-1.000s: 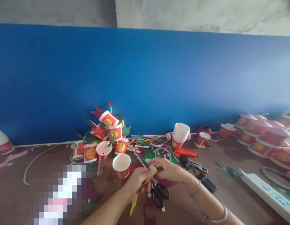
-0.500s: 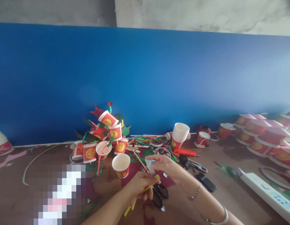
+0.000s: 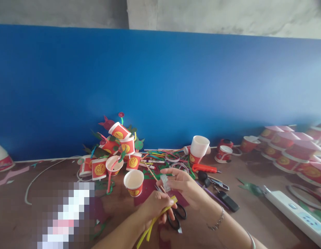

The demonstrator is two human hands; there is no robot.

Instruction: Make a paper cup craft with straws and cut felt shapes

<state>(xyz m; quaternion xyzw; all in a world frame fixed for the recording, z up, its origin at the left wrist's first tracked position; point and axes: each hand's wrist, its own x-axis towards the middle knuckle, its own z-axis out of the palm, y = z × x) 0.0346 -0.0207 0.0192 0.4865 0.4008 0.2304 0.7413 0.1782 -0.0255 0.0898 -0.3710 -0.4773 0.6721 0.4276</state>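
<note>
Several thin yellow strips [image 3: 153,224] are pinched in my left hand [image 3: 153,207], their long ends trailing down toward me and their short tips showing past the thumb. My right hand [image 3: 188,186] holds a small see-through piece that looks like tape [image 3: 164,182] between its fingers, just above and beyond the left hand. Black-handled scissors [image 3: 185,215] lie on the table below both hands, partly covered by them. A red and white paper cup [image 3: 134,192] stands upright to the left of my hands. Under them lies a dark red sheet [image 3: 143,196].
Left of centre, decorated paper cups [image 3: 99,169] are stacked. Coloured straws [image 3: 160,157] lie along the blue wall [image 3: 160,86]. White cups [image 3: 199,147], an orange-handled cutter [image 3: 205,168], keys with a black fob [image 3: 227,200] and a white power strip [image 3: 297,214] are to the right.
My right hand has shifted slightly left with the clear piece, its fingers spread a little more. The yellow strips are turned more downward. A purple straw beside my right forearm now shows.
</note>
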